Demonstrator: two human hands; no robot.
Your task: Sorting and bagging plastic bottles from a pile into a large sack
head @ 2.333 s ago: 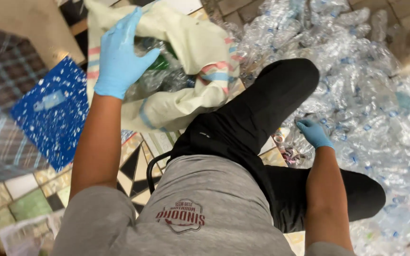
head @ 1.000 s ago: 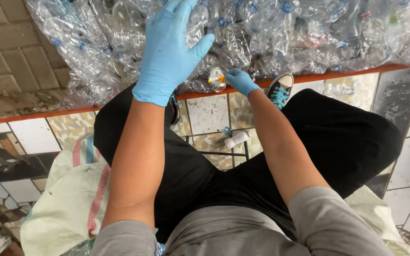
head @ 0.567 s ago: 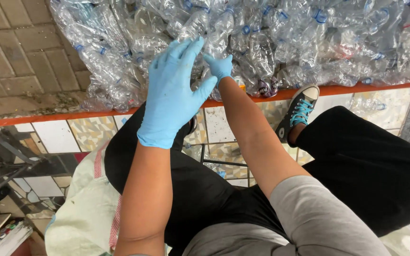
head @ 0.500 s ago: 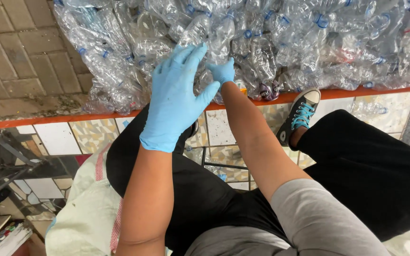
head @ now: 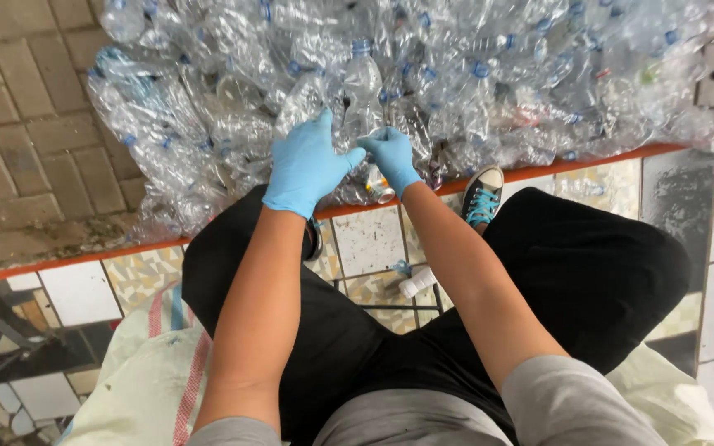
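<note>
Both hands have been brought together at the near edge of the bottle pile since the earlier frame, where the left was raised with fingers spread; the left hand (head: pixel 306 168), in a thin blue glove, is now laid curved over crushed clear plastic bottles (head: pixel 423 74), and whether anything is pinched beneath it cannot be told; the right hand (head: pixel 390 159), gloved alike, is closed on the neck of a clear bottle (head: pixel 363 87) with a blue cap ring, standing upright among the others. A small crumpled can (head: pixel 378 183) lies just below the right hand, at the pile's edge along an orange curb strip (head: pixel 588 161). Crinkled, glossy bottles cover the brick paving; smooth tiles with open room are seen nearer the black-trousered legs; a woven sack (head: pixel 154 372) lies at the lower left.
</note>
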